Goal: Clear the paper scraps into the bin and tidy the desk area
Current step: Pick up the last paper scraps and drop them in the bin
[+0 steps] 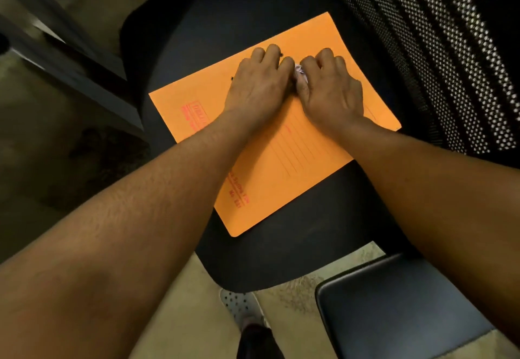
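On the left is the floor (pixel 56 139), with a dark table leg (pixel 70 57) going across it. Next comes a black chair seat (pixel 281 254). An orange folder (pixel 270 178) lies flat on the seat. The left hand (pixel 259 88) rests on the folder with its fingers curled down. Right beside it, touching, is the right hand (pixel 332 91), curled the same way. A small white paper scrap (pixel 300 73) is pinched between the two hands, mostly hidden. On the far right stands the chair's mesh back (pixel 450 57). A dark stool (pixel 399 310) sits low down.
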